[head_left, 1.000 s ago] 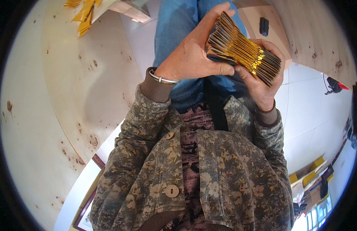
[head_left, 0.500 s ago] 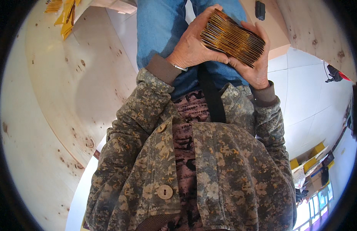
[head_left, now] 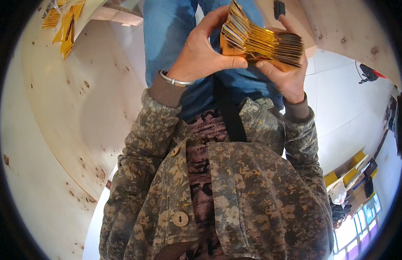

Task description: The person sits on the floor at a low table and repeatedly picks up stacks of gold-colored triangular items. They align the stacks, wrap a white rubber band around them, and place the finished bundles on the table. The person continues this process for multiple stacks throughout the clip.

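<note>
A thick stack of shiny gold foil packets (head_left: 262, 43) is held up over my lap, its many thin edges showing. My left hand (head_left: 204, 55) is closed round the stack's left end, the thumb pressed along the near side. Around the right end my right hand (head_left: 288, 73) grips it, with its thumb on the near side next to the left thumb. The packets fan apart at the left end and bow through the middle. Most of the fingers are hidden behind the stack.
More gold packets (head_left: 67, 32) lie at the far left on a pale wooden table (head_left: 105, 73). At the far right a small black object (head_left: 279, 8) rests on a cardboard box (head_left: 264, 9). Yellow bins (head_left: 350, 175) stand farther off at the lower right.
Both hands have tilted and bent the stack, so its left end now spreads and catches more light. The left hand has shifted slightly leftward, and the whole view has moved a little.
</note>
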The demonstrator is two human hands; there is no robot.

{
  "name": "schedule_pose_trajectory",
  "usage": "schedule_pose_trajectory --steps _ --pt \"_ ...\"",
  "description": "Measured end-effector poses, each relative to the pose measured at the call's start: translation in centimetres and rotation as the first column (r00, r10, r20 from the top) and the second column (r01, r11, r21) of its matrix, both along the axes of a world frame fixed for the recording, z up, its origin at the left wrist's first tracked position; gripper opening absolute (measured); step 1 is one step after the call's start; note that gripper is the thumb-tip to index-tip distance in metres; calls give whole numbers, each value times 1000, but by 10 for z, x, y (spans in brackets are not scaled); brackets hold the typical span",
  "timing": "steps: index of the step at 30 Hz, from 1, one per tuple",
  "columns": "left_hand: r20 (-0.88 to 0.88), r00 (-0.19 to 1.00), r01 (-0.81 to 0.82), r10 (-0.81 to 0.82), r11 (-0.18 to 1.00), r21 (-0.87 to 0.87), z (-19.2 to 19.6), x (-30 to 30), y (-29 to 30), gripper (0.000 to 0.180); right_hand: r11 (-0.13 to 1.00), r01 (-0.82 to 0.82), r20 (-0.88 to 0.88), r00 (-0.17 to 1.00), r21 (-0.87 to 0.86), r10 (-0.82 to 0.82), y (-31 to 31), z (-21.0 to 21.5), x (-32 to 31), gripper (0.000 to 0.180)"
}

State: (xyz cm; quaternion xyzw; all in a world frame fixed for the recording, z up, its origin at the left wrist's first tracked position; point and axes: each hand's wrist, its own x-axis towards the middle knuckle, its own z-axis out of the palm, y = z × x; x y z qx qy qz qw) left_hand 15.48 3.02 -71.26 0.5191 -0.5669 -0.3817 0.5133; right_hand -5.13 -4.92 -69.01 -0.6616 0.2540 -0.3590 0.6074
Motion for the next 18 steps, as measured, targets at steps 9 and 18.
schedule_pose_trajectory --steps 9,18 --pt "-366 931 -84 -9 968 -237 55 -11 -14 112 981 64 226 974 -182 -21 -23 39 18 108" --pt "-396 918 -130 28 964 -233 52 -6 -9 94 988 26 234 972 -152 10 -14 58 29 114"
